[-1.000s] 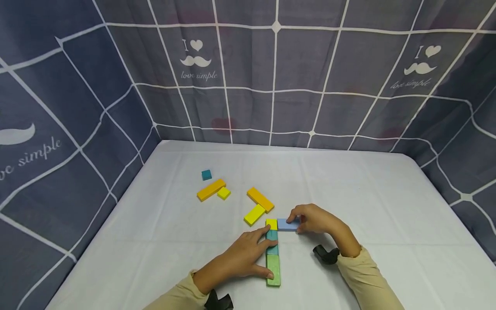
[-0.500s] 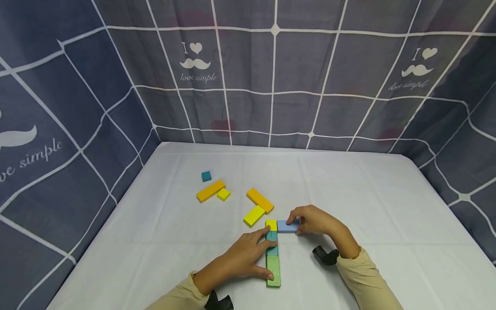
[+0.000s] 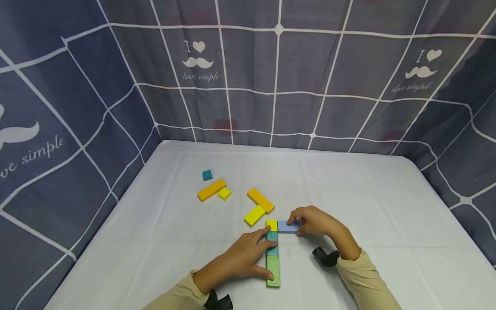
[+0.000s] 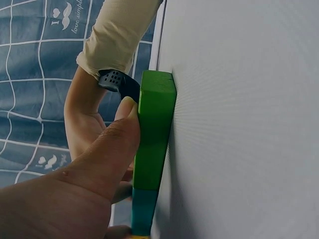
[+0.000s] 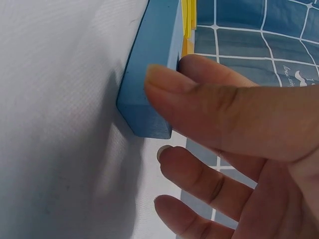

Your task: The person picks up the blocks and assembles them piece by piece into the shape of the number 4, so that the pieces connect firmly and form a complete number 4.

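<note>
Lower centre: left hand (image 3: 242,257), fingers spread, touches a yellow square block (image 3: 272,224), teal rectangular block (image 3: 273,250) and green rectangular block (image 3: 273,268), aligned top to bottom; uneven finger pressure could skew them. Just right: blue rectangular block (image 3: 286,229), end against yellow, pinched by right hand (image 3: 317,221); overpushing left could shift all three.

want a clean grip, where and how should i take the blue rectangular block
Probably pinch the blue rectangular block across its long sides near its right end, where the right hand is, coming from the right: it lies flat, and its left end adjoins the small yellow block.
</note>
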The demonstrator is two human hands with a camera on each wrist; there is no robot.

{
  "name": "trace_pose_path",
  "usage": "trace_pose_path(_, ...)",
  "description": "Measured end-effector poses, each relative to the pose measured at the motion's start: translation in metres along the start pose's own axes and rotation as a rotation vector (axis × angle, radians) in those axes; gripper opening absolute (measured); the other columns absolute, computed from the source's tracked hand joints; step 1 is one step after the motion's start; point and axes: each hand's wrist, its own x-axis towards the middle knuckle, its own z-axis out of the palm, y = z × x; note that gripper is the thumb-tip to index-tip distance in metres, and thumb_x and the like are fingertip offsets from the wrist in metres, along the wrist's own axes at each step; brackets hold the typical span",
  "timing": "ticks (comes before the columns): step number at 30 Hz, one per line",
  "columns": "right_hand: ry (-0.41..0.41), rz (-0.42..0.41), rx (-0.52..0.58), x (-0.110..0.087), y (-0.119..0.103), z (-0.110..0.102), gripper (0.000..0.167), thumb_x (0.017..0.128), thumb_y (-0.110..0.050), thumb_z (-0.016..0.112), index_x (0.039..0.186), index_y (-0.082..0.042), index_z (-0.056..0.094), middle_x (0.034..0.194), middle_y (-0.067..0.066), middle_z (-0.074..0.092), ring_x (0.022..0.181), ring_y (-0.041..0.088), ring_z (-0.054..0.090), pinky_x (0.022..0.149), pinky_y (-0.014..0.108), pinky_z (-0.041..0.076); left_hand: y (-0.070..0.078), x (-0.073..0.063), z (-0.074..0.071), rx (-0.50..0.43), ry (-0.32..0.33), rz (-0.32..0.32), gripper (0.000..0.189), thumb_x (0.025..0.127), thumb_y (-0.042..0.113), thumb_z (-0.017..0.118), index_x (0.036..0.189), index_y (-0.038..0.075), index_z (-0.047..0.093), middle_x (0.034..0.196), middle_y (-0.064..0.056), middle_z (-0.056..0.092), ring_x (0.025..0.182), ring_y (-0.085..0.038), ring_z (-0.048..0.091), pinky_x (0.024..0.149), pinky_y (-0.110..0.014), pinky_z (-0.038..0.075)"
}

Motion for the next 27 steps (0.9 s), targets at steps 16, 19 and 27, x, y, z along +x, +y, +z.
trace_pose_path(16,0.011,0.02,-0.01,0.0005,-0.0025,0.0017,0.025,0.07,-0.002,0.074,0.092,-0.013,0.069,0.088,-0.002,0.063,0.066,0.008,0.046,0.06,0.019,0.041,-0.0005,0.0007,0.0035,0.029,0.014,0.011,0.077,0.072,0.067,0.055,0.136,0.027,0.041,0.15,-0.01,0.023,0.132,-0.023,0.033,0.103,-0.042,0.035)
trace_pose_path(19,0.011,0.021,-0.009,0.0005,-0.0018,0.0022,0.026,0.07,-0.002,0.074,0.092,-0.014,0.068,0.089,-0.002,0.063,0.066,0.008,0.046,0.06,0.019,0.041,-0.0007,0.0008,0.0038,0.026,0.011,0.007,0.077,0.072,0.067,0.055,0.136,0.028,0.04,0.15,-0.01,0.022,0.132,-0.023,0.033,0.103,-0.042,0.034)
trace_pose_path(27,0.02,0.017,-0.006,0.0015,-0.0007,0.0053,0.025,0.069,-0.004,0.076,0.091,-0.015,0.068,0.088,-0.003,0.062,0.068,0.008,0.045,0.061,0.019,0.04,-0.0004,-0.0006,0.0043,0.034,0.017,0.02,0.077,0.072,0.067,0.055,0.136,0.026,0.041,0.15,-0.01,0.023,0.131,-0.023,0.034,0.102,-0.042,0.036)
